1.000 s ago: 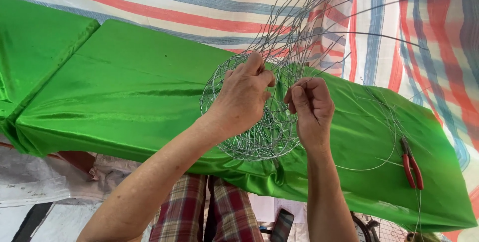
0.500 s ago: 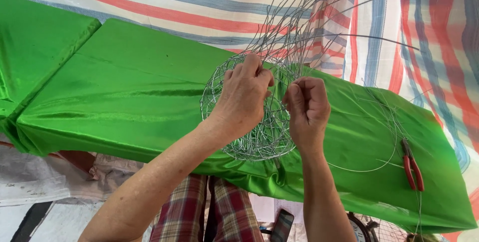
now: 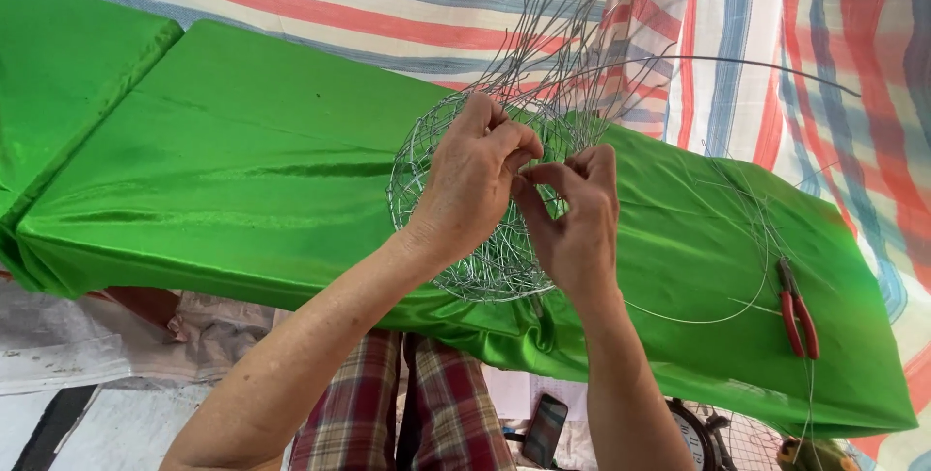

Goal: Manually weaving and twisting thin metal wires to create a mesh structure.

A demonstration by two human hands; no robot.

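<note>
A round woven wire basket frame (image 3: 485,267) rests on a table covered in shiny green cloth (image 3: 242,180). Long loose wire ends (image 3: 572,34) rise from its far rim. My left hand (image 3: 475,185) lies over the middle of the frame, fingers curled on the wires. My right hand (image 3: 577,219) is beside it, thumb and fingers pinching a wire strand where both hands meet. Much of the frame's centre is hidden under my hands.
Red-handled pliers (image 3: 797,311) lie on the green cloth at the right, among thin loose wires (image 3: 737,238). A striped tarp (image 3: 776,64) hangs behind. Below the table edge are a phone (image 3: 545,429) and a clock face (image 3: 690,437).
My two hands have drawn closer together over the frame; the right hand's fingers now meet the left hand's fingertips on a wire.
</note>
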